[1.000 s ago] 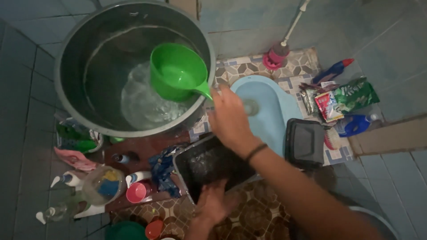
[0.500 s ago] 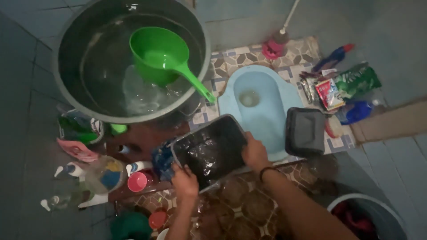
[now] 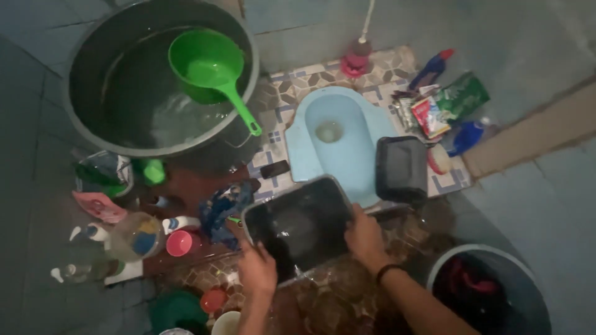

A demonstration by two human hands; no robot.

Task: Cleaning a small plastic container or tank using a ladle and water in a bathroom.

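Black and seemingly wet, the tray [image 3: 298, 226] is clamped at its near-left corner by the left hand [image 3: 257, 270] and at its right edge by the right hand [image 3: 365, 236], near the toilet [image 3: 335, 139].

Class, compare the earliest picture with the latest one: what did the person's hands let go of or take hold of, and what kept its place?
The right hand let go of the green scoop, now left in the big tub, and came down to grip the dark tray at its right edge. The left hand moved to the tray's near-left edge. The bottles and packets stayed put.
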